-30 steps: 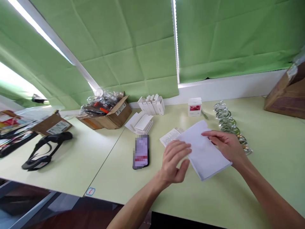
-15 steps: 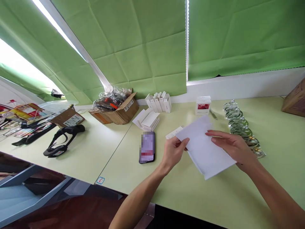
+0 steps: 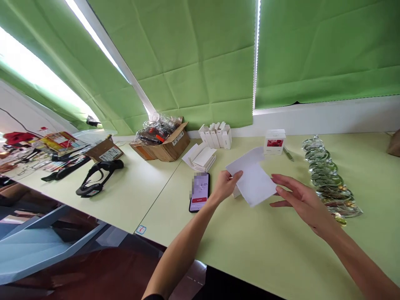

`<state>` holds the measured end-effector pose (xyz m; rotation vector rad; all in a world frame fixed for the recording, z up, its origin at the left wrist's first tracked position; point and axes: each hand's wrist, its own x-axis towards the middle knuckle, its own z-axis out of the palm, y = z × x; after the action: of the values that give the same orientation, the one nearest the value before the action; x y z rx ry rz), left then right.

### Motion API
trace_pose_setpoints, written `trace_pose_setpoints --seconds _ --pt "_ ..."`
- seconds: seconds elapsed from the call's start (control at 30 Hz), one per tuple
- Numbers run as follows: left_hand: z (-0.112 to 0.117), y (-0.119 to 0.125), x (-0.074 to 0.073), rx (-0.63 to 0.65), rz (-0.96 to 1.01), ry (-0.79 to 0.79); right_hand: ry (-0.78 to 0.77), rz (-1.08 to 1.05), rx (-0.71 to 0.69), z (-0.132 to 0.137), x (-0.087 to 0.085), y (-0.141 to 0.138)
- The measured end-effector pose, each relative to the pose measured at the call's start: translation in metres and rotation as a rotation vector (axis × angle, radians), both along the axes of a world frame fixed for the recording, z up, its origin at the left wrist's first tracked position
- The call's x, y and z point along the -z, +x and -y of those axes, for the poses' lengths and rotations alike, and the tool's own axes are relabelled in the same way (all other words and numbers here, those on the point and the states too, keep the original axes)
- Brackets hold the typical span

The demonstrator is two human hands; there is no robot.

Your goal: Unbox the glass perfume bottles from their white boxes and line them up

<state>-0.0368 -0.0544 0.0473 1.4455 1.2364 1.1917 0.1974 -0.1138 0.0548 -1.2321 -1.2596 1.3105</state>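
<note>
Green fabric blinds (image 3: 200, 62) with square fold creases cover the whole back of the room. Strong daylight enters through a slanted gap (image 3: 103, 46) on the left and a thin vertical gap (image 3: 255, 54) near the middle. A white ledge (image 3: 328, 116) runs under the blinds. Two pale green tables stand joined, the left one (image 3: 131, 196) touching the right one (image 3: 265, 250). Below their front edge I see a dark reddish-brown floor (image 3: 93, 275) and a grey metal frame (image 3: 37, 258)
</note>
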Motion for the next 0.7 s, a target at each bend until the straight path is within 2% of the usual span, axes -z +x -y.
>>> trace_pose_setpoints --seconds 0.07,0.13,0.27,0.53,0.7 --pt "-0.019 -0.014 -0.003 0.039 0.092 -0.125 0.022 0.029 0.008 0.001 0.0 0.001" --pt "-0.038 -0.031 -0.007 -0.03 0.191 -0.22 0.039 0.086 0.011 0.001 0.002 0.004" --pt "-0.063 -0.062 -0.01 -0.125 0.194 -0.275 0.035 0.159 0.006 0.0 0.007 0.009" --pt "-0.061 -0.092 -0.002 -0.258 0.142 -0.273 0.048 0.202 0.027 0.003 0.0 0.01" --pt "-0.064 -0.102 -0.005 -0.303 0.108 -0.194 0.055 0.212 0.032 0.003 0.001 0.009"
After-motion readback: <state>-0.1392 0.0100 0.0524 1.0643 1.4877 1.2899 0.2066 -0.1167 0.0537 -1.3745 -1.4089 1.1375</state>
